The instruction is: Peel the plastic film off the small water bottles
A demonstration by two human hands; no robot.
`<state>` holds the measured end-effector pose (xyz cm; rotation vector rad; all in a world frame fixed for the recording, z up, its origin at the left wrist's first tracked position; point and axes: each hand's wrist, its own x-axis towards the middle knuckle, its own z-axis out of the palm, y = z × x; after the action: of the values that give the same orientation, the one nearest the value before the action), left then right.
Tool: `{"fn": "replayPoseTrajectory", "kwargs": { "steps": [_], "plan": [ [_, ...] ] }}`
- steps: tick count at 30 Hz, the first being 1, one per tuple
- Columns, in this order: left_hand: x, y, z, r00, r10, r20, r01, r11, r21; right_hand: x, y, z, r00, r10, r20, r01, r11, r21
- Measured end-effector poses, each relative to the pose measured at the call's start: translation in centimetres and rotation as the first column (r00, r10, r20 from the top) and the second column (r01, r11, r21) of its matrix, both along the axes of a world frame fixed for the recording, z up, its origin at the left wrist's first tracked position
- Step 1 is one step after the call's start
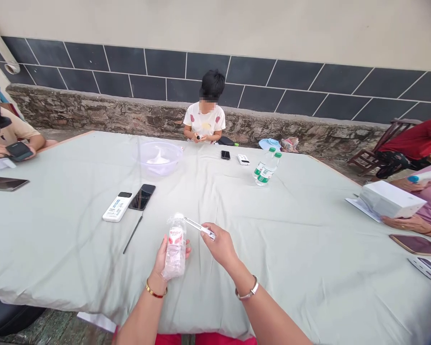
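My left hand (161, 258) is wrapped round a clear plastic bottle (175, 251) with a white cap and a red-and-white label, held upright above the table near its front edge. Loose clear film seems to cover the bottle. In my right hand (221, 244) is a slim utility knife (199, 227), its blade pointing left. The blade's tip is at the bottle's neck, just below the cap; whether it touches I cannot tell. A white power bank (117, 207) and a black phone (142, 197) lie beyond, to the left.
A thin black stick (132, 235) lies left of the bottle. Farther back stand a translucent basin (160, 160) and two water bottles (267, 170) with green caps. People sit across and at both sides; one at right holds a white box (393, 200). Greenish cloth (294, 268) covers the table.
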<state>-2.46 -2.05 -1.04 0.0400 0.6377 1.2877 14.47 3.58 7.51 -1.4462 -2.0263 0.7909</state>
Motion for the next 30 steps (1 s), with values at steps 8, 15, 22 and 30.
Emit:
{"fn": "replayPoseTrajectory", "kwargs": {
  "steps": [8, 15, 22, 30],
  "plan": [
    [0.1, 0.5, -0.4, 0.993, 0.115, -0.018, -0.116, 0.992, -0.042, 2.8, -3.9, 2.2, 0.976, 0.216, 0.006, -0.214, 0.973, -0.082],
    [0.5, 0.7, -0.1, 0.992, 0.098, -0.077, -0.100, 0.995, -0.017, 6.8, -3.1, 2.6, 0.894, 0.438, -0.098, -0.442, 0.823, -0.356],
    [1.6, 1.2, 0.0, 0.983, 0.050, -0.176, -0.063, 0.996, -0.069, 7.7, 3.6, -7.7, 0.907, -0.410, 0.099, 0.408, 0.912, 0.041],
    [3.6, 1.3, -0.1, 0.873, 0.235, -0.428, -0.232, 0.971, 0.060, 2.5, 0.5, -8.5, 0.971, -0.233, -0.057, 0.239, 0.959, 0.151]
  ]
}}
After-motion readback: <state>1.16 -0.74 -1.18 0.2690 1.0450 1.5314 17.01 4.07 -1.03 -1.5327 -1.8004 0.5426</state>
